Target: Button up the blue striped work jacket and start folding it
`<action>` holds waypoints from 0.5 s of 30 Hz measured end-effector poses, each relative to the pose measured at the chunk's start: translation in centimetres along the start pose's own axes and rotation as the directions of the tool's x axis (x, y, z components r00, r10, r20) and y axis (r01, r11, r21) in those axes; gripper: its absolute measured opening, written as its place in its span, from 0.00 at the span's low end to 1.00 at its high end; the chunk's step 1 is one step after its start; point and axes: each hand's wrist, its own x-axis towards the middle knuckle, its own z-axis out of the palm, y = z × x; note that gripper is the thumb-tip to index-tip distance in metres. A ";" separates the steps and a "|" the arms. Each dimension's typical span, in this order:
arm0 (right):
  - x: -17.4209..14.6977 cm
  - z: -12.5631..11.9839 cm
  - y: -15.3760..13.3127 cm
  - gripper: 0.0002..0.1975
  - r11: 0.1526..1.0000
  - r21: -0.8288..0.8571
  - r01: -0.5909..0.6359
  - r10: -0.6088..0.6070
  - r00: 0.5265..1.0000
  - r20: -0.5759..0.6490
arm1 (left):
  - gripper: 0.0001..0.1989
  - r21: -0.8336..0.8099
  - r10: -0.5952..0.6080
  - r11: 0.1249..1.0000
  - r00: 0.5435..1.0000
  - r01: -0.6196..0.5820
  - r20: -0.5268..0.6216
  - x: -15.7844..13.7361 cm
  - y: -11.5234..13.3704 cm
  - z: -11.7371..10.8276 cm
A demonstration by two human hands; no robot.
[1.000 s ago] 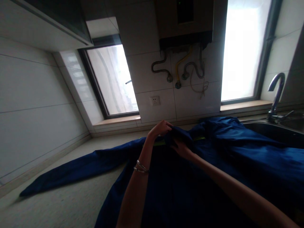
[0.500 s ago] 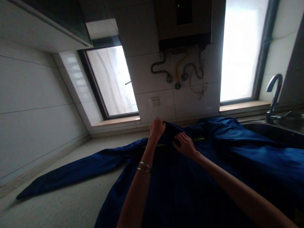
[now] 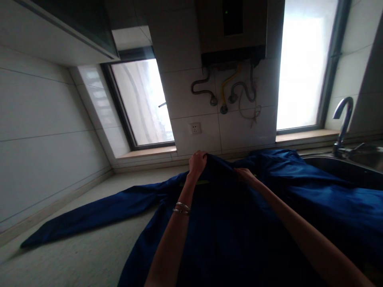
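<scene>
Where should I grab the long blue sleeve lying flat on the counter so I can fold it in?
Probably at the cuff end of the sleeve, the far left tip. It lies flat and stretched out on the countertop, with bare counter in front, so come from the near side and pinch the edge. The left hand and right hand are busy up at the collar.

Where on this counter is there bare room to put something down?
Bare counter lies at the front left, between the blue garment and its outstretched sleeve, and in a strip behind the sleeve up to the tiled wall. From the middle rightward the garment covers everything to the sink. The left hand and right hand are at its collar.
</scene>
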 end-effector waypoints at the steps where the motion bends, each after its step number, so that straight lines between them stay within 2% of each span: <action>1: 0.1 0.1 0.1 0.18 1.000 0.019 -0.019 0.019 1.000 0.004 | 0.15 0.006 0.014 1.000 1.000 -0.014 0.001 0.0 0.0 0.0; 5: 0.1 0.2 0.3 0.18 0.993 0.095 -0.077 0.074 0.997 0.035 | 0.15 0.124 -0.021 0.992 1.000 0.019 0.014 -0.4 0.7 -0.2; 10: -0.2 0.2 0.1 0.17 0.976 0.217 -0.031 0.015 0.997 0.077 | 0.17 0.245 -0.156 0.957 0.988 0.155 -0.014 -1.3 3.2 -1.3; 11: -0.2 0.3 0.0 0.17 0.971 0.237 -0.018 0.002 0.998 0.066 | 0.15 0.232 -0.154 0.962 0.987 0.141 0.039 -1.4 3.7 -1.4; 12: -0.1 0.3 0.0 0.16 0.967 0.255 -0.004 -0.009 0.999 0.052 | 0.14 0.196 -0.143 0.974 0.980 0.114 0.142 -1.5 4.2 -1.4; 13: -0.1 0.4 0.0 0.16 0.962 0.273 0.012 -0.024 0.999 0.039 | 0.13 0.136 -0.126 0.987 0.952 0.091 0.280 -1.6 4.5 -1.2; 15: 0.0 0.5 0.0 0.16 0.953 0.301 0.046 -0.057 0.998 0.028 | 0.18 -0.037 -0.066 0.994 0.858 0.099 0.509 -1.5 4.8 0.0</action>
